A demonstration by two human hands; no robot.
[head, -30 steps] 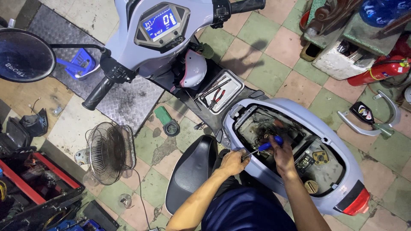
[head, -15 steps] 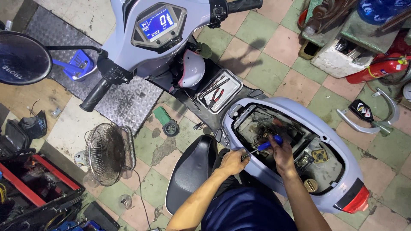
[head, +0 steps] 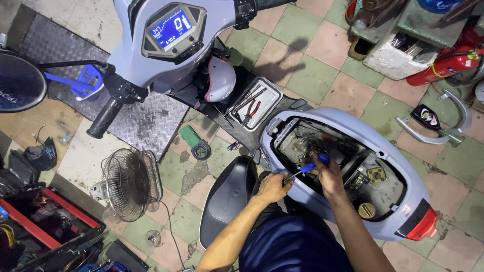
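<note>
Two hands at scooter (head: 353, 131) bay rim | right hand (head: 330, 174) fingers grip screwdriver (head: 307, 167) | left hand (head: 272, 187) fingers pinch its shaft

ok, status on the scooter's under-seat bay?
Done: seat swung aside, bay open. In hand: right hand holds the blue-handled screwdriver, left hand steadies its shaft at the bay rim. Left: bay uncovered, pliers in the footboard tray.

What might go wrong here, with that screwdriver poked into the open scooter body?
The screwdriver, gripped by the right hand and steadied near its tip by the left hand, may slip and jab those fingers. A loosened screw might drop among the exposed parts inside the scooter body. The tray of tools on the footboard looks easy to knock off.
</note>
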